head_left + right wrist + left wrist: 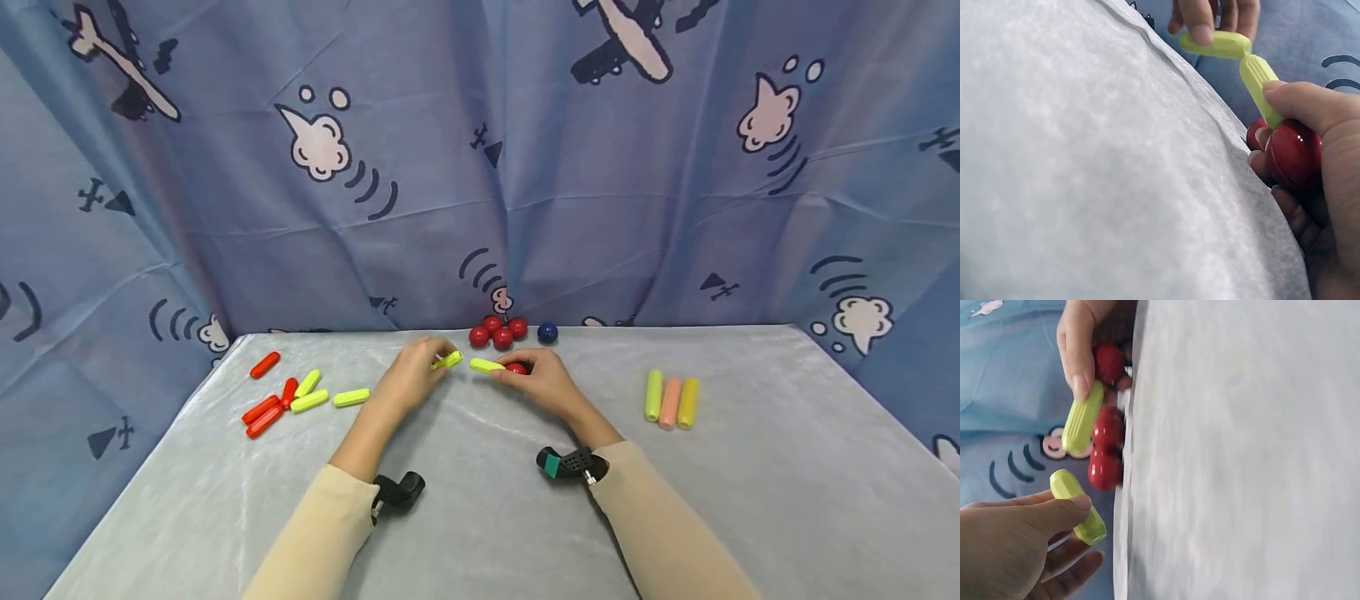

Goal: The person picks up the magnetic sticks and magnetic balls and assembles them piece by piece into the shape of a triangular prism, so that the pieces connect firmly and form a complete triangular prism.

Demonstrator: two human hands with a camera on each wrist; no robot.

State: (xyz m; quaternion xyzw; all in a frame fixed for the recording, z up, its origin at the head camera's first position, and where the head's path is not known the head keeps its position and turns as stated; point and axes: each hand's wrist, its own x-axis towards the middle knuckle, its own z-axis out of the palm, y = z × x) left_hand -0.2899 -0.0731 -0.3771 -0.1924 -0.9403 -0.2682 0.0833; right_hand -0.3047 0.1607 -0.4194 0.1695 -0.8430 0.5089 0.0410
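My left hand (414, 373) pinches a short yellow-green rod (1079, 506) between thumb and fingers. My right hand (542, 379) holds a second yellow-green rod (1259, 87) under its thumb, with a red ball (1295, 153) at that rod's lower end, inside the hand. Whether ball and rod are joined cannot be told. The ends of the two rods point at each other, with a small gap between them in the head view. Behind the hands, several red balls (502, 337) sit clustered at the table's far edge, a dark blue ball (547, 332) just right of them.
Left on the grey table (480, 517) lie several red rods (265, 422) and yellow-green rods (310, 401). Three longer rods stand side by side on the right: light green (653, 395), peach (670, 403) and yellow (687, 403). A patterned blue curtain (420, 125) hangs behind.
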